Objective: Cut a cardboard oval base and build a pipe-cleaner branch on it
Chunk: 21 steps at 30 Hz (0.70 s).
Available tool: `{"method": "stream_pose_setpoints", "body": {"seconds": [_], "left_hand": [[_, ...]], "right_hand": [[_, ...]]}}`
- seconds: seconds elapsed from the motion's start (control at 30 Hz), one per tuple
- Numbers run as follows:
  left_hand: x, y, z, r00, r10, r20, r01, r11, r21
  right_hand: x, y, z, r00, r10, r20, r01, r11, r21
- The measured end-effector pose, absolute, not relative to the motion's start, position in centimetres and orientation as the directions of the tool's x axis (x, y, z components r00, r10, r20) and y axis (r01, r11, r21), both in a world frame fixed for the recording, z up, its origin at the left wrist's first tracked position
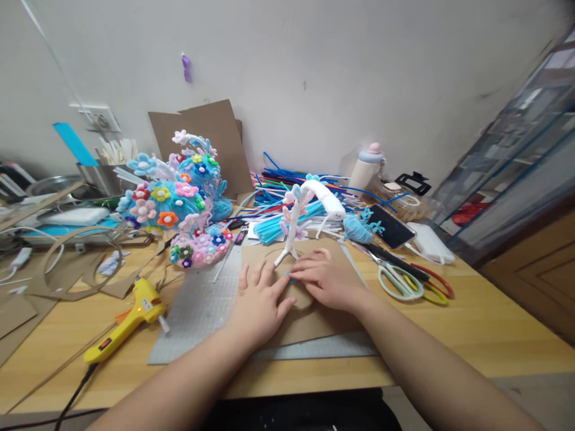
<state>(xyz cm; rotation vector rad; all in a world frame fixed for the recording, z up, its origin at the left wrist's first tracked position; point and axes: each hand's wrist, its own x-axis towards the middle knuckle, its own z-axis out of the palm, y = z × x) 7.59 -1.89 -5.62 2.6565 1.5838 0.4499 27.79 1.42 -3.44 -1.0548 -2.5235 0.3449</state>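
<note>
My left hand [257,299] lies with its fingers spread on a brown cardboard sheet [335,320]. My right hand [330,276] rests on the same sheet, fingers stretched out towards the left. A small blue piece [291,279] shows between the fingertips of both hands; most of it is covered, and its kind is unclear. Just beyond my hands stands a white wrapped stem [293,230] with splayed feet on the cardboard. Pale fuzzy flowers cling to it, and its top bends over to the right. A curved line is partly visible on the cardboard around my hands.
Left are a yellow glue gun [128,320] and a colourful pipe-cleaner flower piece [179,203]. A grey cutting mat [197,317] lies beneath the cardboard. Pipe cleaners [274,227] are heaped behind. On the right are scissors [399,282], a phone [390,226] and a bottle [366,170].
</note>
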Motion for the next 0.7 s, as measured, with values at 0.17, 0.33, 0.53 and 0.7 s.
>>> {"method": "stream_pose_setpoints", "body": {"seconds": [0.17, 0.33, 0.53, 0.7], "left_hand": [[7.4, -1.1, -5.5, 0.371, 0.901, 0.224, 0.822, -0.431, 0.372], [6.2, 0.3, -4.6, 0.173, 0.928, 0.33, 0.791, -0.33, 0.514], [2.5, -0.9, -1.9, -0.029, 0.881, 0.473, 0.772, -0.281, 0.571], [-4.6, -4.7, -2.1, -0.186, 0.757, 0.626, 0.882, -0.153, 0.446]], "right_hand": [[27.9, 1.4, -3.7, -0.625, 0.758, 0.186, 0.648, 0.637, -0.418], [28.0, 1.4, -3.9, -0.665, 0.731, 0.155, 0.631, 0.66, -0.407], [27.3, 0.9, -3.9, -0.691, 0.69, 0.215, 0.611, 0.716, -0.337], [27.3, 1.5, -4.7, -0.614, 0.748, 0.253, 0.617, 0.654, -0.437]]}}
